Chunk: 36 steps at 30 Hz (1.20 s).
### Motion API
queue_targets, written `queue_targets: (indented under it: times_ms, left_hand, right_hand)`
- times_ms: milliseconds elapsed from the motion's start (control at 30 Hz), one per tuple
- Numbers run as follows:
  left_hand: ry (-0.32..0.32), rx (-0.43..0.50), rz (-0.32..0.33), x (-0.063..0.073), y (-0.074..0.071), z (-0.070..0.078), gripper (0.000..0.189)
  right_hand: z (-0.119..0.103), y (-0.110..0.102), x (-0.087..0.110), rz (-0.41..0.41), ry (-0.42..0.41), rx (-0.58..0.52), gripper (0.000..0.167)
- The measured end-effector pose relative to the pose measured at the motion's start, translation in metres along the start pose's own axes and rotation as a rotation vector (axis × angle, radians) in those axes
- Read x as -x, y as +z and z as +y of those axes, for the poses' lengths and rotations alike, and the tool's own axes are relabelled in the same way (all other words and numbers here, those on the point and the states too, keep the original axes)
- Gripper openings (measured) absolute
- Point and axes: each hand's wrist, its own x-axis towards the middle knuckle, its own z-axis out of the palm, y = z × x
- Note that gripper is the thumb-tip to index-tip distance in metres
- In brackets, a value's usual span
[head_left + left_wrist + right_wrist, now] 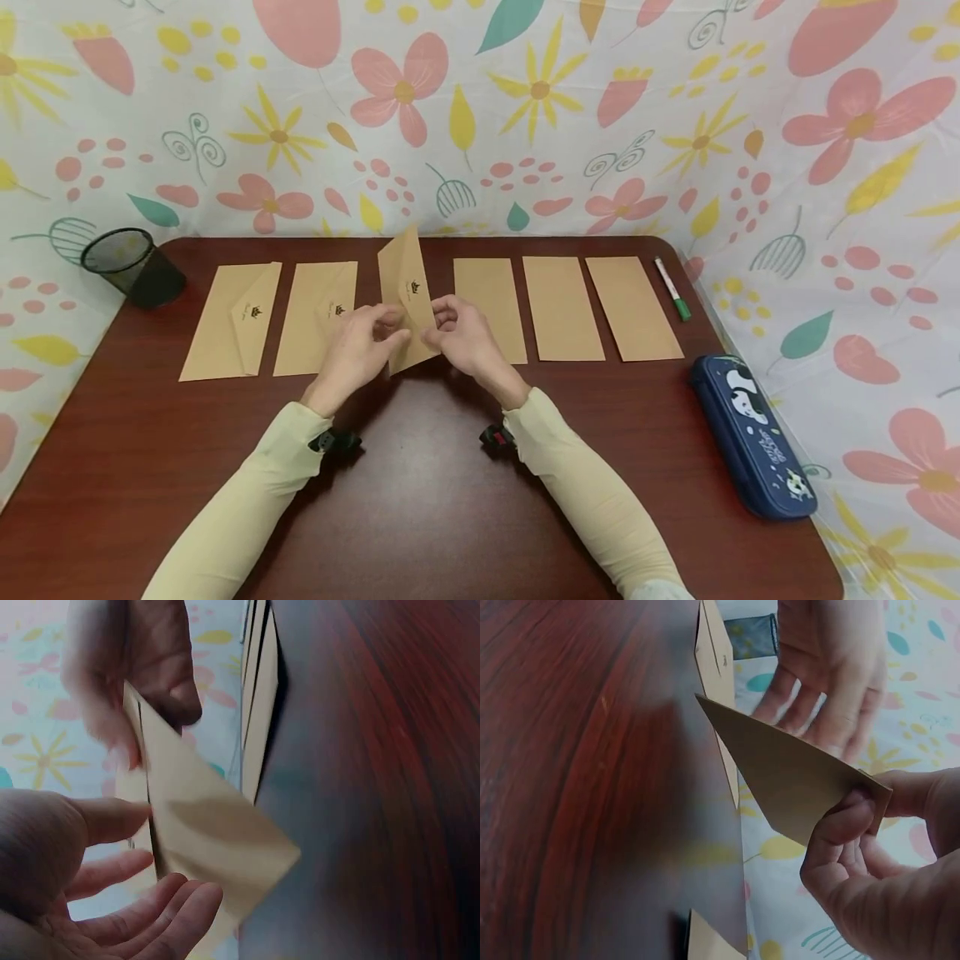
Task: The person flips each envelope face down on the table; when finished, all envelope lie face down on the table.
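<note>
A tan paper envelope [401, 262] with a small black crown print on its flap is held up, tilted, above the far middle of the table. My right hand [465, 335] pinches it at one edge; in the right wrist view the thumb and curled fingers [847, 817] grip its corner. On the other side is my left hand [362, 346], its fingers relaxed and apart. In the left wrist view the left thumb reaches the envelope's [206, 814] fold, and the loose fingertips [199, 904] overlap its lower part.
Left of the hands lie two envelopes with crown-printed flaps, one outermost [213, 325] and one nearer [307, 300]. Three plain envelopes [562, 308] lie to the right. A black mesh cup [153, 275] stands far left; a green-capped marker [672, 290] and blue pencil case [750, 442] lie right.
</note>
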Motion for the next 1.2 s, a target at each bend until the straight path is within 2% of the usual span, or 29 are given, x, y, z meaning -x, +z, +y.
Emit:
queue_targets:
  times_ms: [100,367,700,833,933,1033,1200]
  left_hand:
    - [0.038,0.045,0.012,0.001,0.002,0.007,0.038]
    - [-0.004,0.116,0.036,0.0,-0.001,0.015,0.04]
    - [-0.152,0.206,0.081,0.0,-0.006,0.02,0.051]
    - [-0.174,0.241,0.098,-0.001,-0.007,0.02,0.042]
    - [-0.198,0.281,0.089,-0.001,-0.008,0.02,0.034]
    - [-0.251,0.35,0.068,0.0,-0.01,0.019,0.036]
    - [-0.331,0.452,0.042,-0.001,-0.014,0.017,0.04]
  right_hand:
    - [-0.001,0.002,0.0,-0.03,-0.044,-0.018,0.037]
    - [-0.004,0.006,0.001,-0.072,-0.116,-0.051,0.041]
    - [-0.007,0.011,0.002,-0.121,-0.166,-0.012,0.052]
    - [-0.007,0.014,0.001,-0.133,-0.173,0.008,0.057]
    - [-0.006,0.016,0.0,-0.141,-0.172,-0.007,0.054]
    - [-0.005,0.017,-0.001,-0.129,-0.175,-0.003,0.05]
    - [-0.002,0.015,-0.004,-0.044,-0.166,0.091,0.05]
